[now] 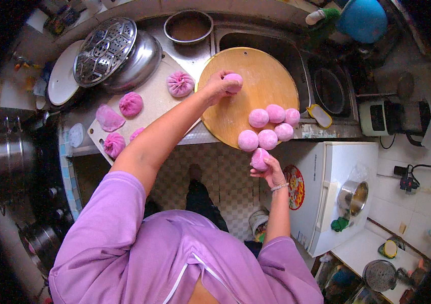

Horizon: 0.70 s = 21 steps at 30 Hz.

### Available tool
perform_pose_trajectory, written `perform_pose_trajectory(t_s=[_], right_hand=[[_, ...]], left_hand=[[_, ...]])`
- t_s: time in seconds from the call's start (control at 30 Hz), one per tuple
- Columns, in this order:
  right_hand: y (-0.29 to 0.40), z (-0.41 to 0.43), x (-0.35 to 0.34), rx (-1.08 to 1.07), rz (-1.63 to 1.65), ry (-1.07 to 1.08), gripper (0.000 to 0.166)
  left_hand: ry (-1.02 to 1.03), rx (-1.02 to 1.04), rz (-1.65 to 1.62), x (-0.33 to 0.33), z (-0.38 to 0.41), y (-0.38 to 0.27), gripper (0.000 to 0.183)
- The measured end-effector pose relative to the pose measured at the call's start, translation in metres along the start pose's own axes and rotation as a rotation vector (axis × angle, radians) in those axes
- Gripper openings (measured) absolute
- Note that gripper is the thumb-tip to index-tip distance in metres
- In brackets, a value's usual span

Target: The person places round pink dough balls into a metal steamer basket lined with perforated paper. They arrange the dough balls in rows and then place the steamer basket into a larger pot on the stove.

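My left hand [216, 88] grips a pink dough ball [234, 82] over the left part of a round wooden board [226, 117]. At the board's near edge, my right hand [273, 171] holds another pink dough ball [259, 159]. Several flour-dusted pink balls [267, 139] sit clustered on the board's near right part, just beyond my right hand. Left of the round board, a white cutting board [151, 100] carries pleated pink buns [180, 84] and a folded pink dough piece [110, 117]. My left forearm partly hides one pink piece there.
The round board overlaps a metal sink [302, 64]. A steel bowl [188, 26] stands at the back. A perforated steamer plate [105, 52] leans on an upturned steel basin [139, 62] at the left. A white refrigerator [327, 197], holding a metal pot [353, 198], stands to my right.
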State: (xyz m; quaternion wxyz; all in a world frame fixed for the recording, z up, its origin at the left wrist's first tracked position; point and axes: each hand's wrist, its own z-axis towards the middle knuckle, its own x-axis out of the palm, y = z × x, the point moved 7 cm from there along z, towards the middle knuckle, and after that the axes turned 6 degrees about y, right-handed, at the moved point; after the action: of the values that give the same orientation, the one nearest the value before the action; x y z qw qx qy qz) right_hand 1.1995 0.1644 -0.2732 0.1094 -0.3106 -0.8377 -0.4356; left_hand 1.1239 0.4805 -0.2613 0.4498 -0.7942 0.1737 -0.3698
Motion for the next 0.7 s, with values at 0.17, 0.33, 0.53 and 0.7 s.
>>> perform_pose_trajectory(t_s=[0.17, 0.33, 0.53, 0.7], right_hand=[[-0.005, -0.012, 0.000, -0.019, 0.034, 0.064, 0.059], [-0.007, -0.026, 0.045, -0.013, 0.056, 0.211, 0.073], [-0.013, -0.012, 0.151, 0.018, -0.242, 0.409, 0.083], [-0.024, 0.043, 0.269, 0.035, -0.655, 0.757, 0.083]], left_hand=[[0.066, -0.002, -0.198, 0.008, -0.021, -0.010, 0.050], [0.308, -0.002, -0.456, 0.000, -0.102, -0.039, 0.044], [0.140, 0.115, -0.499, -0.053, -0.257, -0.050, 0.048], [-0.070, 0.342, -0.431, -0.116, -0.421, -0.075, 0.050]])
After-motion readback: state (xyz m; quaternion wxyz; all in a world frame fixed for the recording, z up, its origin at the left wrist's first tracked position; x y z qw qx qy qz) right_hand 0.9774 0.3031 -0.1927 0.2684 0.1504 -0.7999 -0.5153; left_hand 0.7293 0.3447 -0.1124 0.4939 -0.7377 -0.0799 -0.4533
